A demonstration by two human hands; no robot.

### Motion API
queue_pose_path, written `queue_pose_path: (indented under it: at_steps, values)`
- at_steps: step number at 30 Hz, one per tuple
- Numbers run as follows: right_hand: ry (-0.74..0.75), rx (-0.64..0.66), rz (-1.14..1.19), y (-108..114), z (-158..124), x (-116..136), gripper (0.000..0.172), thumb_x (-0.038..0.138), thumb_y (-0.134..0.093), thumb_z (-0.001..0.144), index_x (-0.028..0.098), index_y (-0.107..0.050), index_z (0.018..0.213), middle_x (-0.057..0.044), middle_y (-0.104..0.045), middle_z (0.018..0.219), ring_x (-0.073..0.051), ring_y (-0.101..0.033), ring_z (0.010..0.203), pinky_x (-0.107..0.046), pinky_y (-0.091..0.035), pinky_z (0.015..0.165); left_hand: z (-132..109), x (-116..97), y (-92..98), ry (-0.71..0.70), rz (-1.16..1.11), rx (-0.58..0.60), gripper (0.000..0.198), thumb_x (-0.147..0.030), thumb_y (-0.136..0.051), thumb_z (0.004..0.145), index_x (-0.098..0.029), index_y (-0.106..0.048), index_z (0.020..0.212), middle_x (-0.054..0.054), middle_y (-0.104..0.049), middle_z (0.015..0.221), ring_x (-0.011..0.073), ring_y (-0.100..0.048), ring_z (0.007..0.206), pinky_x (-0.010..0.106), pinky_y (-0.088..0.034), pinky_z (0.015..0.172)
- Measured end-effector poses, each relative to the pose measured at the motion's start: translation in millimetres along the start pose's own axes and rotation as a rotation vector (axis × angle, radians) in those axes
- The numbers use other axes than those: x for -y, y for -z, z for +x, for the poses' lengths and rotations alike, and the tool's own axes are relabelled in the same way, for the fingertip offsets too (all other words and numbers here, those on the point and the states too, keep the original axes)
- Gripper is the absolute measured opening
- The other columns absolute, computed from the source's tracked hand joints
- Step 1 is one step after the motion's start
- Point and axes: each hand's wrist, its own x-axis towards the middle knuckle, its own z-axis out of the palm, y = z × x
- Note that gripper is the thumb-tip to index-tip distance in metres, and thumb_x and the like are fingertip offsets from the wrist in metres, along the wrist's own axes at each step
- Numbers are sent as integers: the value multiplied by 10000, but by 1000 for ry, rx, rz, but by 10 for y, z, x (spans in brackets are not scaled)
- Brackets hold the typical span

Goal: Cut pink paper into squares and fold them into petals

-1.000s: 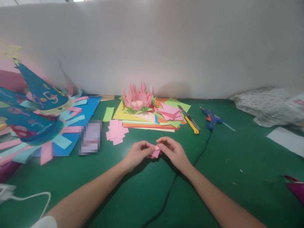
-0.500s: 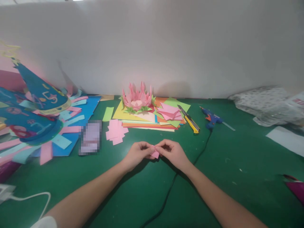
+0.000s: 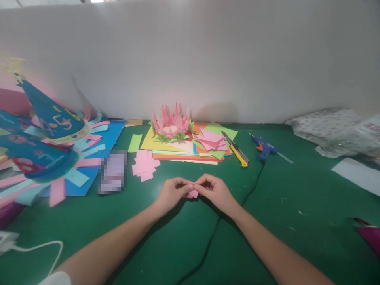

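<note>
A small piece of pink paper (image 3: pixel 194 193) is pinched between both hands above the green table (image 3: pixel 175 245). My left hand (image 3: pixel 175 194) is closed on its left side, thumb on top. From the other side, my right hand (image 3: pixel 216 193) grips it with thumb and fingertips. Most of the paper is hidden behind the fingers, so its folds cannot be made out. Beyond my left hand lies a loose pile of pink paper pieces (image 3: pixel 145 165). A pink paper lotus flower (image 3: pixel 172 122) with green leaves sits on a stack of coloured paper (image 3: pixel 184 156).
Right of the stack lie a yellow utility knife (image 3: pixel 238 152) and a blue glue gun (image 3: pixel 265 148), whose black cord (image 3: pixel 209 247) runs under my right arm. Decorated blue paper cones (image 3: pixel 53 111) and a blurred-out flat object (image 3: pixel 113 172) are at left. Plastic bags (image 3: pixel 335 130) lie far right.
Almost nothing differs. Both hands keep hold of the pink paper, and its visible lower corner has shifted very slightly to the left.
</note>
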Motion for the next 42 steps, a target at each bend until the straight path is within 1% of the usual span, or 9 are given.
queue_pose_path:
  at_steps: [6,9,13,18,22,27,32,36,42]
  values:
    - [-41,66,36,30,3,46,256,409,-666,725,161,-604,715,-2,-615,652,-116,-546,574,-249,-445,566,3,29,15,-87,93,5,319,-383,-737,649,-103,-622,748,37,-685,659,128,-648,617,255,-542,636]
    - [-6,76,29,16,-5,52,233,382,-633,755,167,-572,689,2,-598,639,-117,-542,577,-247,-443,569,8,42,29,-147,192,42,273,-379,-676,714,-117,-600,740,50,-687,683,148,-655,645,281,-540,654]
    - [72,22,-54,-38,-19,48,154,312,-580,790,184,-542,714,10,-560,653,-124,-543,599,-242,-446,563,25,61,44,-235,408,51,223,-346,-588,783,-134,-595,717,52,-681,687,144,-635,635,263,-508,635]
    - [207,-30,-211,-60,-25,61,58,231,-557,797,190,-576,761,-24,-543,803,-133,-536,685,-234,-442,570,14,54,56,-327,698,0,198,-308,-548,783,-148,-613,686,32,-654,667,126,-570,608,223,-426,584]
    - [239,-15,-264,-61,-27,63,110,213,-532,818,193,-560,713,-12,-537,739,-131,-514,655,-242,-428,588,-5,36,55,-367,808,-19,152,-269,-555,753,-154,-622,680,17,-623,648,120,-510,595,213,-363,551]
    - [175,-5,-173,-68,-21,69,146,280,-514,846,192,-566,741,-5,-561,720,-137,-535,662,-246,-447,618,-15,35,46,-396,752,-28,144,-276,-566,746,-157,-619,686,26,-637,697,128,-536,638,209,-378,571]
    - [178,1,-179,-31,-6,56,238,325,-479,884,186,-611,742,-24,-612,750,-157,-574,738,-270,-459,698,-15,52,46,-294,612,4,225,-355,-538,800,-152,-602,730,28,-656,645,130,-576,585,216,-418,562]
    - [154,19,-130,-19,0,19,147,321,-569,834,191,-636,847,-28,-635,801,-157,-590,722,-280,-481,690,1,49,59,-208,484,7,303,-436,-567,790,-136,-603,766,48,-673,665,141,-607,597,232,-456,579]
    - [177,-85,-188,-24,2,2,95,272,-591,806,193,-641,792,-26,-628,766,-159,-582,707,-279,-476,654,6,-26,35,-111,207,73,385,-456,-682,691,-104,-639,840,50,-681,689,131,-623,612,244,-500,624]
